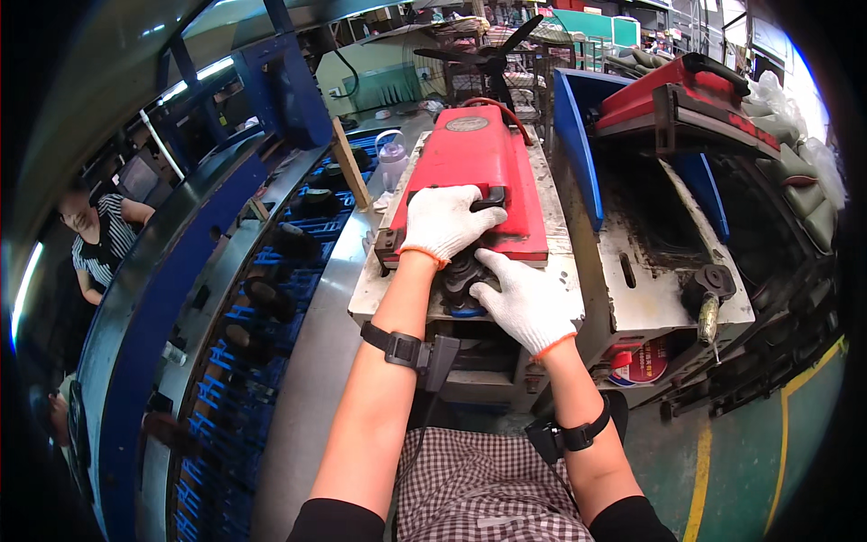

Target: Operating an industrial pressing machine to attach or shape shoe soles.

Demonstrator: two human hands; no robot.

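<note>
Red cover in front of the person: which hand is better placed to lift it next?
Probably the left hand: it is at what looks like a black handle on the red cover. The right hand sits lower, by a black part in front of the cover.

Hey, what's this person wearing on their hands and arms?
The left hand and right hand wear white gloves with orange cuffs. Each forearm has a black strap carrying a dark boxy device. Black sleeves end near the elbows.
</note>
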